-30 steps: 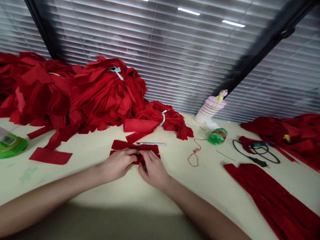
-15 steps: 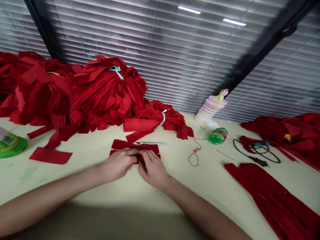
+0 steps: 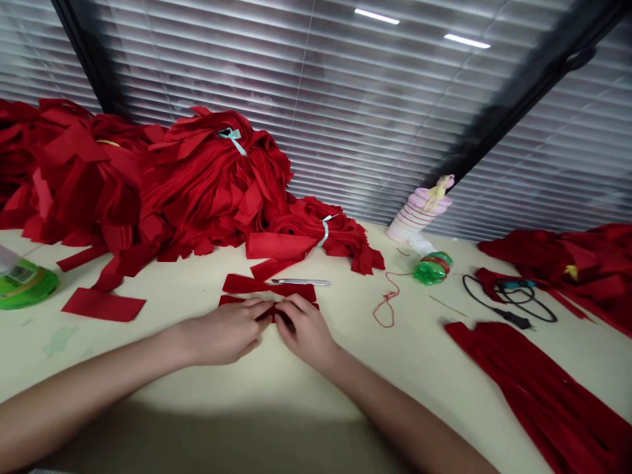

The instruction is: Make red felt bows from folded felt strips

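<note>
My left hand (image 3: 228, 333) and my right hand (image 3: 307, 332) meet over a red fabric strip (image 3: 228, 300) on the table. The fingers of both hands are bent and pinched together on its middle, which they mostly cover. Just beyond them lies a second red fabric strip (image 3: 243, 284), flat and parallel to the first. A slim silver craft knife (image 3: 307, 282) rests across the right part of that far strip, its pointed end to the left.
Tied bundles of red fabric strips (image 3: 207, 178) pile up along the window blinds. To the right are a pink thread spool (image 3: 419, 209), a green bottle piece wound with red thread (image 3: 432, 268), a black cord (image 3: 513, 318) and more red fabric (image 3: 538, 388). A green bottle (image 3: 29, 284) stands at left.
My left hand has shifted slightly nearer to me and flattened out, with its fingertips still at the strip. The right hand stays almost where it was. The view has moved slightly.
</note>
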Tool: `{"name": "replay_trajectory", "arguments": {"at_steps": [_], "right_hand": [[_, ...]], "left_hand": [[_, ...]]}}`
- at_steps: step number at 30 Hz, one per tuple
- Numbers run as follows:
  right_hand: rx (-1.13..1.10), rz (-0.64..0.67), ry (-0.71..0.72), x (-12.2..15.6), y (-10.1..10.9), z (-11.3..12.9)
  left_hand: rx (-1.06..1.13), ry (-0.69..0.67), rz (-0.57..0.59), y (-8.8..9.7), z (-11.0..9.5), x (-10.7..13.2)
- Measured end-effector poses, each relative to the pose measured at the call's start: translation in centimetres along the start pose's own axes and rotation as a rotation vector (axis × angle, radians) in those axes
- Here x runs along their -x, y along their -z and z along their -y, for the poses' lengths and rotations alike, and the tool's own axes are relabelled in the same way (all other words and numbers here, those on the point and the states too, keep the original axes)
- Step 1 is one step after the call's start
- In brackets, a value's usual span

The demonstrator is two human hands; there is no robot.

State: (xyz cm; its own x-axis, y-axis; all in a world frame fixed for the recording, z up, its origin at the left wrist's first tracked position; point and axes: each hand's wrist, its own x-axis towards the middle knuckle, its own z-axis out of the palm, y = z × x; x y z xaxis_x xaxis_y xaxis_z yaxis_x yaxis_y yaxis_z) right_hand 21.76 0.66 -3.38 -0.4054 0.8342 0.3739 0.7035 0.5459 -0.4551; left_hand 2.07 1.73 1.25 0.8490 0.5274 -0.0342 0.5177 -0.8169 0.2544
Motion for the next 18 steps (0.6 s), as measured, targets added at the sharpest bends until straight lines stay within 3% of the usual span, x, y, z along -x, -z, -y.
{"name": "replay_trajectory", "arguments": {"at_steps": [7, 18], "right_hand": [[-0.099, 0.043, -0.073, -0.7, 0.4, -0.6], [-0.191, 0.145, -0.136, -2.0, 1.7, -0.9]], "left_hand": [[0.029, 0.007, 0.116, 0.6, 0.2, 0.9], [0.058, 0.002, 0.116, 1.7, 0.1, 0.0]]}}
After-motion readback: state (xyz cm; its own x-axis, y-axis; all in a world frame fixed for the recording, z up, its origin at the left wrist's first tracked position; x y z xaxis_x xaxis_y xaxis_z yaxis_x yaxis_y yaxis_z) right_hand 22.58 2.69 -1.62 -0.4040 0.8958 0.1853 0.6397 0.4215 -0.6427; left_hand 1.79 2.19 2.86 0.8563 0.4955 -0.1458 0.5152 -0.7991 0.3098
